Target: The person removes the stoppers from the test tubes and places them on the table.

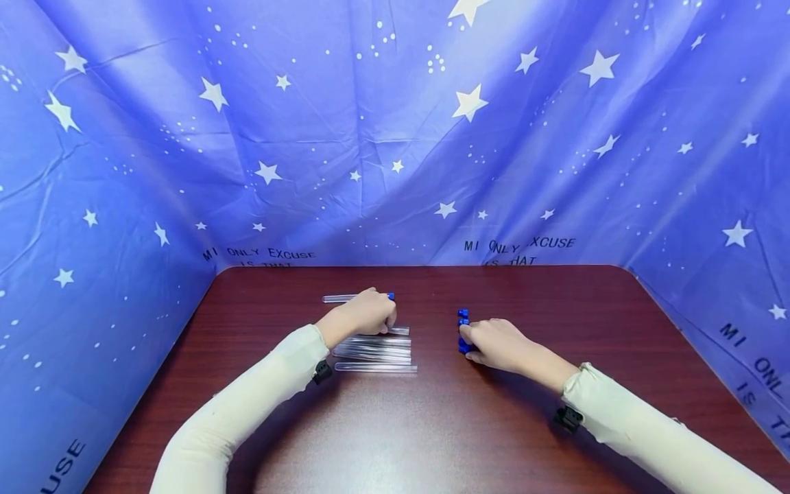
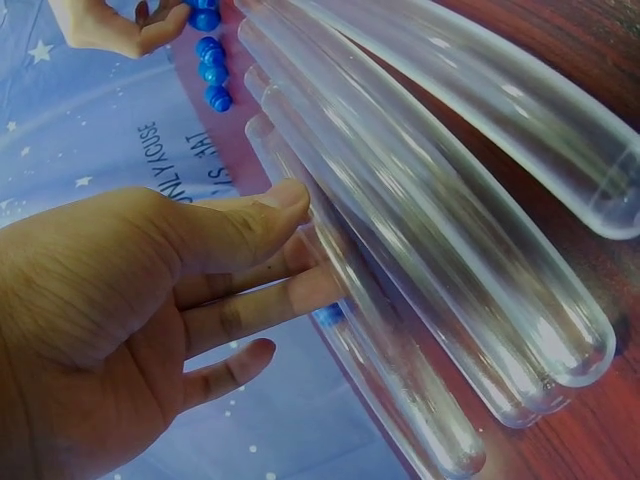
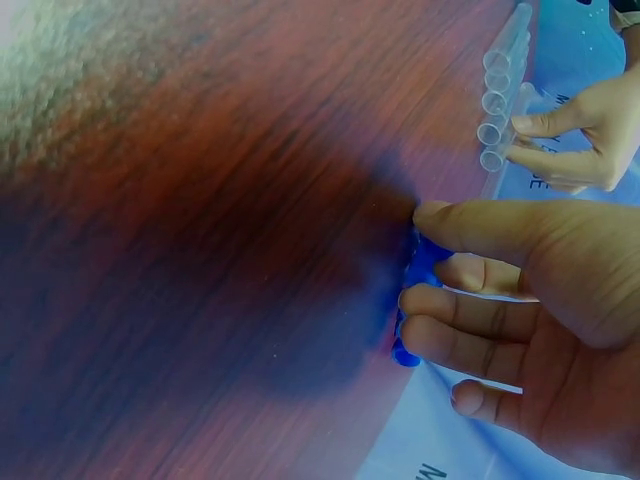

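Several clear test tubes point(image 1: 373, 351) lie side by side on the table, their open ends pointing right. My left hand point(image 1: 369, 312) pinches the farthest tube of this row point(image 2: 345, 265) between thumb and fingers. Beyond that hand lies another clear tube point(image 1: 336, 298) with a blue cap point(image 1: 391, 296) on its right end, partly hidden by the hand. To the right, several small blue caps point(image 1: 463, 313) stand in a line running away from me. My right hand point(image 1: 503, 345) pinches a blue cap point(image 3: 430, 255) at the near part of that line; the fingers partly cover it.
The dark red wooden table point(image 1: 370, 439) has rounded far corners. A blue star-printed cloth point(image 1: 370, 137) hangs behind it and along both sides. One tube point(image 1: 375, 368) lies slightly apart, nearest to me. A black wrist camera point(image 1: 568, 418) sits under my right sleeve cuff.
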`<act>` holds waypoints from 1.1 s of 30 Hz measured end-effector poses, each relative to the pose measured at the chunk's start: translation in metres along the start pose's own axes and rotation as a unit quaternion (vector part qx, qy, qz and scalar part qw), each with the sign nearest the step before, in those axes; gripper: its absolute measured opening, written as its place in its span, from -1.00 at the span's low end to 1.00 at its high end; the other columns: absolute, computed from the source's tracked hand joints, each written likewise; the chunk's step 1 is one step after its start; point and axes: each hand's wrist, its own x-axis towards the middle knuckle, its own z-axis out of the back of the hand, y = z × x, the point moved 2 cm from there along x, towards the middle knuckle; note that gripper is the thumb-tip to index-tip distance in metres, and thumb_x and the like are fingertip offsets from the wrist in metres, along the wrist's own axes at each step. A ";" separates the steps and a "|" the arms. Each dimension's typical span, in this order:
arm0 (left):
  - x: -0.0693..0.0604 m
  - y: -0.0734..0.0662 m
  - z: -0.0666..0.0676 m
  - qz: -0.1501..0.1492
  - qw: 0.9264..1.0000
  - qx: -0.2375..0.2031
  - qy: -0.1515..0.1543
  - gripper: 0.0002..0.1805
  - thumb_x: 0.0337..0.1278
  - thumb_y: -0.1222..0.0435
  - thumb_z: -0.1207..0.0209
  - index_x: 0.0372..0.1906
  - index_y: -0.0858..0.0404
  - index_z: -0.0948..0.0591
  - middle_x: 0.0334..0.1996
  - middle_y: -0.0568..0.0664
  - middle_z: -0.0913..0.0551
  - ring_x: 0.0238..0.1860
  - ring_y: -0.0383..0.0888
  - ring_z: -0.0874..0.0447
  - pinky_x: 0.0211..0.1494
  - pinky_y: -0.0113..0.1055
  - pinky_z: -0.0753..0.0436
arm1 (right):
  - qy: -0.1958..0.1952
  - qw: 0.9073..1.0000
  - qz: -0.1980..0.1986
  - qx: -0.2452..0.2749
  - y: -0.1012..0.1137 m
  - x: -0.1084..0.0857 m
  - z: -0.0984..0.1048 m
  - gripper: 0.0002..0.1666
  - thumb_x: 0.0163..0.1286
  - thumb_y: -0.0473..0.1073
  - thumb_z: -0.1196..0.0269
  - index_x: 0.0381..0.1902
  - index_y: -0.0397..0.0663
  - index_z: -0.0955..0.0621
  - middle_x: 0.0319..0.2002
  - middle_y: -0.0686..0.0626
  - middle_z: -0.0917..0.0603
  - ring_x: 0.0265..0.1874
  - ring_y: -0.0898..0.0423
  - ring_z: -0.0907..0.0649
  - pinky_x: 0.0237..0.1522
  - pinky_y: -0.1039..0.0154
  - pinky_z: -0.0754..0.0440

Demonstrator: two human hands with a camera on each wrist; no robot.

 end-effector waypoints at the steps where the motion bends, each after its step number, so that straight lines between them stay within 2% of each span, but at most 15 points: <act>1: 0.000 0.000 0.000 -0.001 1.000 0.001 -0.001 -0.91 0.00 0.31 -0.47 -0.48 0.07 -0.78 -0.37 -0.20 -0.82 -0.27 -0.20 -0.75 -0.01 -0.13 -0.55 | 0.000 1.000 -0.001 0.001 0.000 0.000 0.000 -0.60 0.18 -0.14 -0.50 -0.49 0.02 -0.44 -0.61 0.16 -0.40 -0.64 0.25 -0.32 -0.55 0.29 -0.29; 9: 0.000 0.000 -0.002 -0.008 1.000 -0.002 -0.006 -0.90 -0.01 0.32 -0.48 -0.50 0.08 -0.77 -0.39 -0.19 -0.81 -0.28 -0.20 -0.74 0.00 -0.11 -0.57 | -0.011 1.000 0.001 -0.002 0.000 -0.003 0.001 -0.62 0.18 -0.13 -0.50 -0.49 0.02 -0.45 -0.61 0.18 -0.41 -0.66 0.28 -0.30 -0.56 0.32 -0.29; 17: 0.001 -0.003 -0.002 0.003 1.000 -0.007 0.015 -0.84 0.06 0.31 -0.46 -0.56 0.09 -0.74 -0.45 -0.21 -0.77 -0.31 -0.21 -0.70 -0.04 -0.12 -0.56 | -0.020 1.000 0.008 -0.005 0.001 -0.002 0.003 -0.60 0.16 -0.15 -0.51 -0.51 0.02 -0.44 -0.61 0.17 -0.41 -0.65 0.28 -0.31 -0.56 0.31 -0.28; 25: 0.000 -0.004 -0.001 0.007 1.000 -0.009 0.011 -0.89 0.03 0.30 -0.48 -0.51 0.10 -0.76 -0.41 -0.18 -0.79 -0.26 -0.17 -0.73 -0.04 -0.12 -0.58 | -0.028 1.000 0.008 -0.007 0.000 0.000 0.002 -0.58 0.10 -0.16 -0.55 -0.51 0.01 -0.45 -0.59 0.16 -0.44 -0.65 0.27 -0.33 -0.58 0.29 -0.29; 33: 0.001 -0.004 -0.002 0.004 1.000 -0.013 0.015 -0.86 0.01 0.30 -0.49 -0.54 0.10 -0.75 -0.43 -0.20 -0.77 -0.31 -0.18 -0.71 -0.06 -0.13 -0.57 | -0.031 0.999 0.013 -0.007 0.000 0.001 0.000 -0.57 0.10 -0.19 -0.55 -0.52 0.02 -0.43 -0.60 0.18 -0.39 -0.63 0.27 -0.29 -0.56 0.31 -0.25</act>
